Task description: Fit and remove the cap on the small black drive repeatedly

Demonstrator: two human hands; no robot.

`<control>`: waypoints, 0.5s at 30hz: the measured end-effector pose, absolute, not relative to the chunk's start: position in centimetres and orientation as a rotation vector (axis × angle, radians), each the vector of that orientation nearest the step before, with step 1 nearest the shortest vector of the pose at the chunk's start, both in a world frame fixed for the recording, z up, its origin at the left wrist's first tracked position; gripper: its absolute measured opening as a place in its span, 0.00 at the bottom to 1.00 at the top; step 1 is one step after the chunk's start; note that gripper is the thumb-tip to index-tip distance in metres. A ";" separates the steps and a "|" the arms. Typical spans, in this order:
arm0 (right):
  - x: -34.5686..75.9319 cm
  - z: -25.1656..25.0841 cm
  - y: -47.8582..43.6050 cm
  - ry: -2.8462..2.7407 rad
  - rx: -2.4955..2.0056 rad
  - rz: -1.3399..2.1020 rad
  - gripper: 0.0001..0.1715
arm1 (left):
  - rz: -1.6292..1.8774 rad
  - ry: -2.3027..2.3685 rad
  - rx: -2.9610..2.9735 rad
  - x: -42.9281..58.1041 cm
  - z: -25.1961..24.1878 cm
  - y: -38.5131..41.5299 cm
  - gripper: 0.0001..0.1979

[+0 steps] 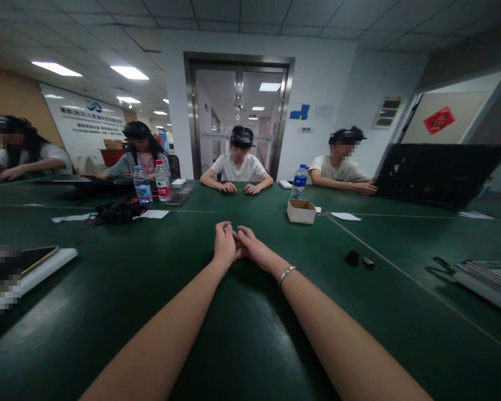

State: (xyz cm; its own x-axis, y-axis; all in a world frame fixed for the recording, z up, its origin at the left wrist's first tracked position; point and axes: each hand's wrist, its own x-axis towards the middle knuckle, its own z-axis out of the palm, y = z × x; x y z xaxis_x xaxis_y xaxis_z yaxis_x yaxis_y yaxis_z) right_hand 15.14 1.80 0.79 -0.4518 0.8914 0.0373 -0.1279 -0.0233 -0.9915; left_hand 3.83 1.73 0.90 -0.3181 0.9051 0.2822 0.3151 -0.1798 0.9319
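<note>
Both my hands are held together over the dark green table (250, 334), fingertips meeting in front of me. My left hand (224, 245) is closed, its fingers curled toward the other hand with the thumb on top. Against it, my right hand (255, 248) is closed too, its thumb and fingers bent inward. Whatever lies between the fingers, if anything, is too small or hidden to make out. A silver bracelet (286, 275) circles my right wrist.
A small open cardboard box (301, 214) stands beyond my right hand, a water bottle (299, 182) behind it. Small black items (352, 258) lie to the right. Dark cables (119, 210) and bottles (142, 185) are at left. Several people sit across.
</note>
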 end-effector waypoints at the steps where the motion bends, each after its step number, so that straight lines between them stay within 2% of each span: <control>1: 15.1 0.7 1.9 -1.459 -0.872 1.593 0.36 | 1.421 1.680 1.488 2.4 1.1 1.7 0.16; 4: 15.6 0.5 2.1 -1.460 -0.907 1.587 0.41 | 1.022 2.168 1.671 -3.5 1.9 1.0 0.18; 8: 16.9 0.4 2.2 -1.473 -0.945 1.537 0.37 | 0.472 2.517 1.775 -12.0 3.1 -1.8 0.18; 12: 18.3 1.1 2.4 -1.504 -1.073 1.405 0.28 | 0.268 2.681 1.679 -19.1 3.9 -5.7 0.19; 15: 20.6 2.8 2.5 -1.649 -1.302 1.018 0.25 | 0.173 2.753 1.718 -23.1 3.8 -8.2 0.20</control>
State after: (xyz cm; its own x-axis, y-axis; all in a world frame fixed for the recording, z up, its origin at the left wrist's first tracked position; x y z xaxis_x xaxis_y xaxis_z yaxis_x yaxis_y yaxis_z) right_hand 20.57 2.49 2.85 -0.1657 0.9813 0.0985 0.3512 0.1520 -0.9239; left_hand -23.15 -8.17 3.79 -0.4368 0.8874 0.1472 0.8989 0.4369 0.0333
